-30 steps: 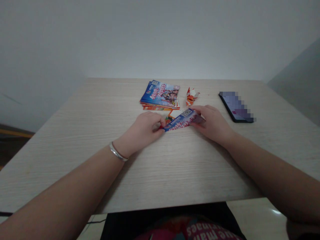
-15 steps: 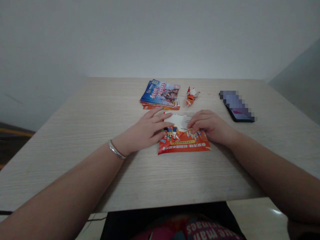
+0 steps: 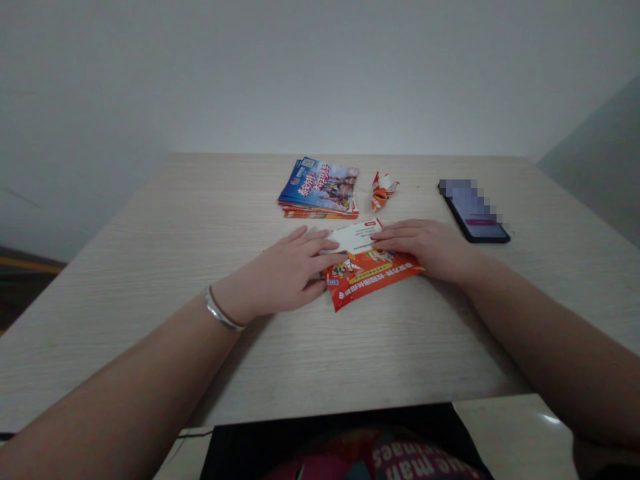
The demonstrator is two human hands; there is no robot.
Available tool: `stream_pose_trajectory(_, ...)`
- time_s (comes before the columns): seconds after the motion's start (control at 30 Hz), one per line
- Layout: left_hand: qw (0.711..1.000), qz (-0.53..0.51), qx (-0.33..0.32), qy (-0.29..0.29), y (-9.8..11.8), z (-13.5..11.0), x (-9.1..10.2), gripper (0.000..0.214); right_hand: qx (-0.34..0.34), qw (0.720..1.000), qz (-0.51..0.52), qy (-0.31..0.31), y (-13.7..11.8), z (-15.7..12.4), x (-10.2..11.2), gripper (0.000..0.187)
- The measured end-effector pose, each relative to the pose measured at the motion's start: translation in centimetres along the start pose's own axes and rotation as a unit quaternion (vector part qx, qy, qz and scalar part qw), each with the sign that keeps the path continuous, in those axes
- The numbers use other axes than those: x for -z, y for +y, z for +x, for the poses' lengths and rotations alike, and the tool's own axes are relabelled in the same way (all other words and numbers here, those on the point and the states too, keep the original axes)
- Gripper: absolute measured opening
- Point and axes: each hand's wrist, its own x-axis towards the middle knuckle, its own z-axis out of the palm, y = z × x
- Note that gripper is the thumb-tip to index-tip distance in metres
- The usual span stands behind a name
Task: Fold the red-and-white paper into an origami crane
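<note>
A printed paper sheet (image 3: 373, 283), orange with white lettering, lies on the table with its far part showing a white printed side. My left hand (image 3: 300, 263) rests on its left edge, fingers stretched out and spread. On the right edge, my right hand (image 3: 425, 247) lies with its fingers extended flat over the white part and the orange border. The sheet is turned slightly, its near right corner farther away than its near left one. Parts of both side edges are hidden under the fingers.
Beyond the sheet sits a stack of blue and orange leaflets (image 3: 320, 187). A folded orange-and-white paper figure (image 3: 383, 193) stands right of it. Farther right lies a dark phone (image 3: 480, 223). The pale wooden table (image 3: 165, 233) meets a wall (image 3: 320, 73) at its far edge.
The sheet has turned anticlockwise, its right side moving away from me. My right hand's fingers have straightened and flattened on it. My left hand has shifted slightly left and nearer.
</note>
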Motion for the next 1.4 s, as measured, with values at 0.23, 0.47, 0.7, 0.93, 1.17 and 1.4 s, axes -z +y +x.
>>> stream_pose_trajectory(0.23, 0.999, 0.045, 0.005, 0.004, 0.1, 0.3, 0.2, 0.036, -0.048, 0.992, 0.116, 0.017, 1.1, -0.1, -0.5, 0.054)
stream_pose_trajectory(0.47, 0.997, 0.066, 0.028, 0.019, 1.3, 0.7, 0.6, 0.036, -0.034, 0.985, 0.166, 0.01, -0.9, 0.2, 1.1, 0.03)
stream_pose_trajectory(0.7, 0.998, 0.011, 0.056, 0.017, 2.2, 0.9, -0.1, 0.039, 0.007, 0.991, 0.132, 0.001, -3.4, 1.5, 0.4, 0.035)
stream_pose_trajectory(0.93, 0.995, -0.052, 0.064, 0.047, 1.4, 0.6, -0.5, 0.044, 0.043, 0.997, 0.061, 0.034, -3.8, 1.9, -0.8, 0.023)
stream_pose_trajectory(1.17, 0.99, -0.111, 0.061, 0.061, 1.2, 0.6, -0.2, 0.042, 0.042, 0.995, 0.064, 0.064, -4.0, 1.6, -0.9, 0.028)
stream_pose_trajectory(1.4, 0.997, -0.043, 0.024, 0.052, 0.2, 0.6, -0.9, 0.035, -0.061, 0.994, 0.074, -0.049, -4.5, 1.7, -0.3, 0.034)
